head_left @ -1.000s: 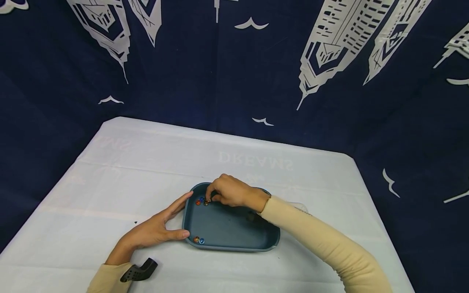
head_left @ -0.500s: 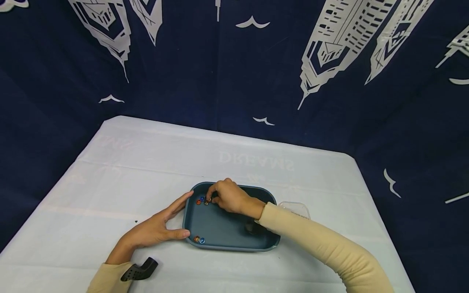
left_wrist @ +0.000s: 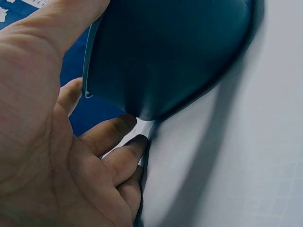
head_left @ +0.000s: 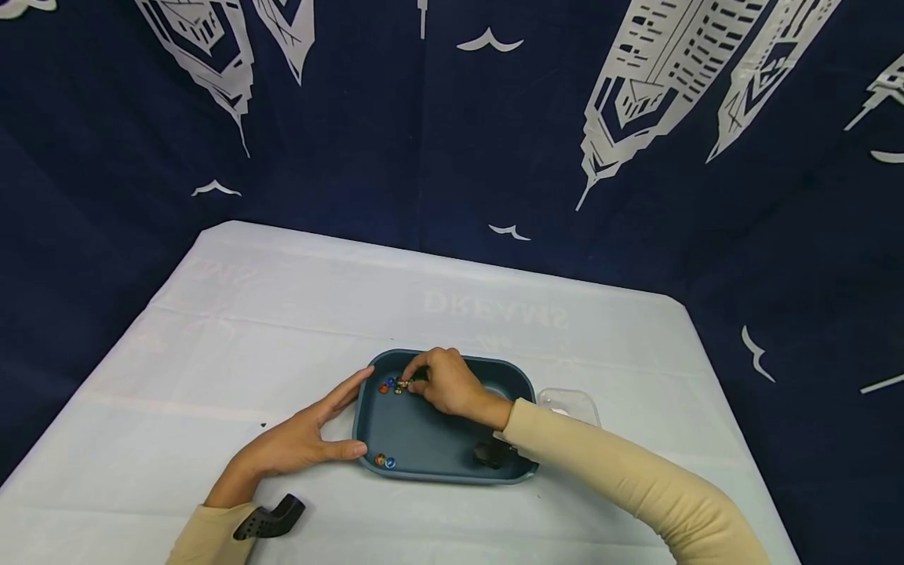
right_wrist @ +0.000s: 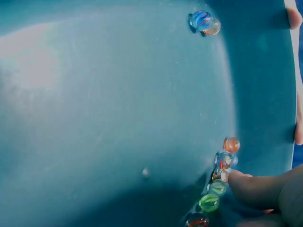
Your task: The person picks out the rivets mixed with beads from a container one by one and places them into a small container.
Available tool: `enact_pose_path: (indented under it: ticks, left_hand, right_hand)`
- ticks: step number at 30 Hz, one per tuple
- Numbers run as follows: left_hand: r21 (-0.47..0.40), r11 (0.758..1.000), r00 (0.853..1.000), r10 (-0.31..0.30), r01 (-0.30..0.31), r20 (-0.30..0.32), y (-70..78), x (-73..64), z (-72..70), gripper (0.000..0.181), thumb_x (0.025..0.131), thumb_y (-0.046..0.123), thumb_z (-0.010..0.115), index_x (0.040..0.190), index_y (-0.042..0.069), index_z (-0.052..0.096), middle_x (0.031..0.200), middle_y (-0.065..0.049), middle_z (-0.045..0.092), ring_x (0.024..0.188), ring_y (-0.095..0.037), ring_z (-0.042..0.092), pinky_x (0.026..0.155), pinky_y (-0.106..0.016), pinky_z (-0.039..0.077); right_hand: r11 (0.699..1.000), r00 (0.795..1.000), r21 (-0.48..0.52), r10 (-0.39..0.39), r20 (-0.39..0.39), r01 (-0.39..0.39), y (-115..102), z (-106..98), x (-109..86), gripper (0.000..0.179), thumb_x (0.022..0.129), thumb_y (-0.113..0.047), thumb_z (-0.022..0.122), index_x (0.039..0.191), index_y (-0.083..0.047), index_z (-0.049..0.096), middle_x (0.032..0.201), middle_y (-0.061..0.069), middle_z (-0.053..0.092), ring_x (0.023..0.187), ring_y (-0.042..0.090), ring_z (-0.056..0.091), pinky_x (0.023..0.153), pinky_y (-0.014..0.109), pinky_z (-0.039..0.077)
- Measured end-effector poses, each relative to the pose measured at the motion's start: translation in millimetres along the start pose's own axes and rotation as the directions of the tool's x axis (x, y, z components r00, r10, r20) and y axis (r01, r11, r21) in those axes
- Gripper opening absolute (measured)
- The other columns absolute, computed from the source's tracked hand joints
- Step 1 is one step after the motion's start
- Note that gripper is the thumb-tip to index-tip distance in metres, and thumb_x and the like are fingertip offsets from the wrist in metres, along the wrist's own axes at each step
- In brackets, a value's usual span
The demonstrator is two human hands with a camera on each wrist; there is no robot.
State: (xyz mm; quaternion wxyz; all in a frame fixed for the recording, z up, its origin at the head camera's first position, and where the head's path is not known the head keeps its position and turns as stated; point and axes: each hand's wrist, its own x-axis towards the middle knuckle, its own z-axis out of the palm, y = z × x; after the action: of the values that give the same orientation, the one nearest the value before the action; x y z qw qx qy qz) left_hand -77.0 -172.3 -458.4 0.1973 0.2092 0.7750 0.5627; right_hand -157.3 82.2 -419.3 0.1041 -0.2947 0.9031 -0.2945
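Observation:
In the head view a blue-grey tray [head_left: 438,439] lies on the white table. My left hand [head_left: 304,439] spans its left end with thumb and fingers spread, touching the rim near both left corners. Over the tray's far side, my right hand [head_left: 452,384] reaches down with curled fingers and pinches at a row of small glass marbles [head_left: 392,384]. In the right wrist view the thumb [right_wrist: 246,187] touches a clear marble [right_wrist: 222,176], with an orange marble [right_wrist: 231,144] and a green marble [right_wrist: 209,203] beside it. The index fingertip is hidden there. Two other marbles [head_left: 384,461] lie in the near left corner.
A clear plastic box [head_left: 570,402] stands just right of the tray, partly behind the right sleeve [head_left: 607,463]. Black wrist cameras sit on the left wrist [head_left: 270,518] and under the right wrist. A dark blue printed cloth [head_left: 424,141] hangs behind the table.
My right hand has shifted slightly right and toward me, and more of the marble row and the clear box shows. The left hand and tray stay in place.

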Motion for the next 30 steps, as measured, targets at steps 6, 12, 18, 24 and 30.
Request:
enact_pose_path:
  ticks: [6, 12, 18, 24, 30]
  left_hand:
    - [-0.002, 1.000, 1.000, 0.010, -0.010, -0.004, 0.7, 0.3, -0.4, 0.096, 0.091, 0.026, 0.076, 0.160, 0.040, 0.011, 0.169, -0.007, 0.010, 0.153, -0.038, 0.017, 0.113, -0.074, 0.014]
    - [-0.004, 1.000, 1.000, 0.012, -0.012, 0.002, 0.1, 0.7, 0.5, 0.096, 0.091, 0.025, 0.076, 0.161, 0.038, 0.010, 0.169, -0.008, 0.010, 0.153, -0.038, 0.017, 0.113, -0.075, 0.014]
    - [-0.004, 1.000, 1.000, 0.003, -0.003, 0.001, 1.5, 0.3, 0.1, 0.096, 0.091, 0.026, 0.076, 0.161, 0.039, 0.011, 0.169, -0.008, 0.010, 0.153, -0.039, 0.017, 0.112, -0.075, 0.014]
    - [0.002, 1.000, 1.000, -0.006, 0.006, -0.005, 2.5, 0.0, 0.4, 0.097, 0.091, 0.027, 0.077, 0.161, 0.039, 0.011, 0.169, -0.008, 0.010, 0.153, -0.039, 0.017, 0.112, -0.075, 0.014]
    - [0.002, 1.000, 1.000, -0.011, 0.011, -0.010, 2.5, -0.4, 0.5, 0.098, 0.090, 0.027, 0.077, 0.160, 0.040, 0.011, 0.169, -0.008, 0.010, 0.153, -0.039, 0.017, 0.112, -0.076, 0.013]
  right_hand:
    - [0.999, 0.999, 0.033, 0.033, -0.006, -0.033, 0.8, 1.3, 0.0, 0.014, 0.089, -0.006, 0.076, 0.102, -0.008, 0.079, 0.055, 0.000, 0.060, 0.043, 0.007, 0.047, 0.046, 0.020, 0.040]
    - [0.999, 0.999, 0.021, 0.041, 0.000, -0.041, 3.6, 6.1, -1.1, 0.014, 0.089, -0.007, 0.075, 0.103, -0.009, 0.078, 0.060, 0.000, 0.063, 0.046, 0.006, 0.046, 0.050, 0.027, 0.045]
    - [0.999, 1.000, 0.031, 0.027, 0.006, -0.027, 4.8, 8.3, -0.9, 0.013, 0.088, -0.009, 0.077, 0.101, -0.011, 0.079, 0.052, -0.001, 0.058, 0.044, 0.006, 0.046, 0.073, 0.040, 0.054]
    - [0.999, 0.999, 0.048, 0.018, 0.039, -0.020, 4.9, 9.8, -1.2, 0.012, 0.088, -0.008, 0.077, 0.100, -0.009, 0.079, 0.057, 0.001, 0.062, 0.044, 0.005, 0.045, 0.050, 0.020, 0.043]
    - [0.999, 0.999, 0.048, 0.011, 0.038, -0.013, 5.3, 11.4, -2.3, 0.010, 0.088, -0.006, 0.076, 0.098, -0.009, 0.080, 0.059, 0.004, 0.065, 0.043, 0.005, 0.045, 0.049, 0.020, 0.042]
